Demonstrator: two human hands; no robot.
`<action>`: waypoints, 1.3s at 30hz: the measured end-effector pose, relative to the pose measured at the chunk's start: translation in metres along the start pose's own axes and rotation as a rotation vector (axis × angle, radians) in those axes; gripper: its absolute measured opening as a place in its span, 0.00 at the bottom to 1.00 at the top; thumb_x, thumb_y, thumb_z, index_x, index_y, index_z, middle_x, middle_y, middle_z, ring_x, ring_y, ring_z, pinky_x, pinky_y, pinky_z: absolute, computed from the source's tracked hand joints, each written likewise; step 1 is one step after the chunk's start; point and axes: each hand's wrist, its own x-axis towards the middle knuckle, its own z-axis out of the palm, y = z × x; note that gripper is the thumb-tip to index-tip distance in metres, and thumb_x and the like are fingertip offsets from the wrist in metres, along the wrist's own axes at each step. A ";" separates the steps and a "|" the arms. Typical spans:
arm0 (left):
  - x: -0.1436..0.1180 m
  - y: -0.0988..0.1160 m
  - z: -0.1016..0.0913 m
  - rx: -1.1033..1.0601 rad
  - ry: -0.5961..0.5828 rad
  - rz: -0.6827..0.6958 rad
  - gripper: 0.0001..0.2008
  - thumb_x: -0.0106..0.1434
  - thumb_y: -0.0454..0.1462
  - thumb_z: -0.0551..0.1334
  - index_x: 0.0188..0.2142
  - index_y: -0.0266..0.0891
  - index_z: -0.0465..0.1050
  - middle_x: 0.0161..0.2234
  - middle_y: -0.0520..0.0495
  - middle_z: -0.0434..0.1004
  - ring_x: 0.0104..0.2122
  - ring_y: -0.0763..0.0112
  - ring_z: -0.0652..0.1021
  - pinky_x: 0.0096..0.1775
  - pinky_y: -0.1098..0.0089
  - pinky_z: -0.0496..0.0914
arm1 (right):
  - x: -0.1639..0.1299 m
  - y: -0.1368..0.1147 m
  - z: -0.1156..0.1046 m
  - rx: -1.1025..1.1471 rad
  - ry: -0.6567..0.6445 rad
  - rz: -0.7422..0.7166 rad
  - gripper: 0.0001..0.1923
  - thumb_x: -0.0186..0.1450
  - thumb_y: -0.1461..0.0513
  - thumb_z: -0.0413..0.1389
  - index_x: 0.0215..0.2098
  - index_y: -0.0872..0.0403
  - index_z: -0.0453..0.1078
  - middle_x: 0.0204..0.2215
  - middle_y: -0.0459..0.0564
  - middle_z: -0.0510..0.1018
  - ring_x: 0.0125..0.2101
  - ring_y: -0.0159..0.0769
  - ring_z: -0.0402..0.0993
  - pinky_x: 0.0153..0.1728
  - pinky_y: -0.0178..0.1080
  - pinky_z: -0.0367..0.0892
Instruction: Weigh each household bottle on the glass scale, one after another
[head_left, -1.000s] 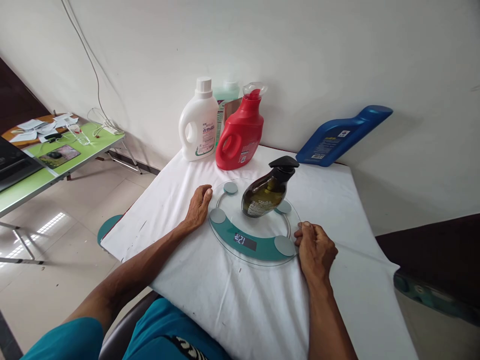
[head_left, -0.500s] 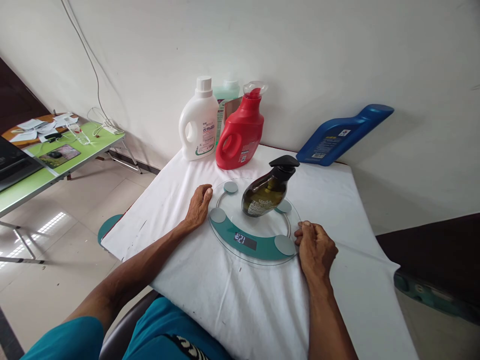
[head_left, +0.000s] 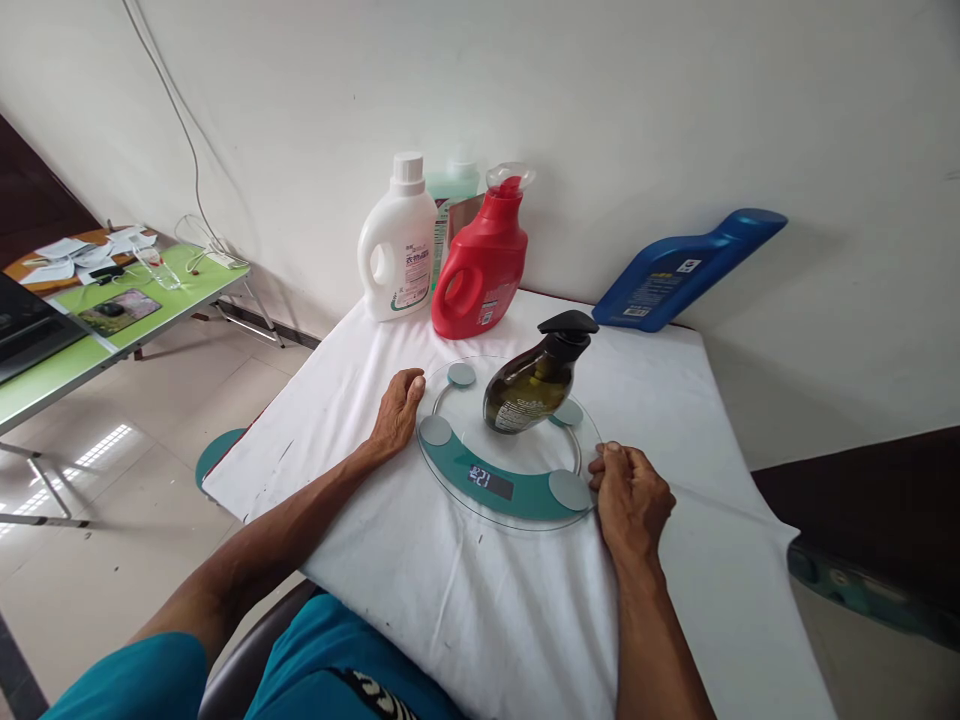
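Note:
A round glass bathroom scale (head_left: 491, 485) with a teal band and a lit display lies on the white cloth. On its glass stands a dark green pump bottle (head_left: 529, 385) with a black pump head, leaning right in the picture; neither hand touches it. My left hand (head_left: 397, 412) is closed at the scale's left rim, its thumb along the edge and the fingertips partly hidden. At the right rim, my right hand (head_left: 631, 495) pinches the glass between thumb and curled fingers.
Behind the scale stand a white detergent bottle (head_left: 397, 250), a red bottle (head_left: 484, 265) with a clear cap and a pale green bottle (head_left: 454, 185). A blue bottle (head_left: 660, 280) is at the back right by the wall. A green table (head_left: 180, 268) with papers stands left.

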 end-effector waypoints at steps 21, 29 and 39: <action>0.031 0.095 0.077 -0.174 -0.239 0.275 0.46 0.45 0.50 0.85 0.61 0.43 0.73 0.56 0.38 0.82 0.56 0.46 0.82 0.60 0.48 0.75 | 0.001 -0.005 -0.005 0.066 -0.013 0.027 0.23 0.68 0.42 0.48 0.28 0.47 0.71 0.22 0.49 0.78 0.24 0.43 0.74 0.34 0.44 0.66; 0.038 0.104 0.083 -0.097 -0.208 0.206 0.30 0.44 0.46 0.83 0.44 0.44 0.77 0.38 0.48 0.84 0.38 0.57 0.83 0.44 0.57 0.80 | 0.007 0.002 -0.005 0.003 -0.036 0.047 0.22 0.68 0.42 0.47 0.28 0.46 0.70 0.19 0.48 0.76 0.24 0.46 0.75 0.34 0.46 0.66; 0.054 0.118 0.032 -0.258 -0.030 0.172 0.27 0.50 0.49 0.80 0.41 0.41 0.72 0.37 0.46 0.81 0.36 0.61 0.80 0.39 0.62 0.76 | 0.005 0.003 -0.005 0.055 -0.032 0.027 0.23 0.67 0.42 0.47 0.31 0.47 0.73 0.25 0.50 0.81 0.24 0.45 0.76 0.36 0.46 0.68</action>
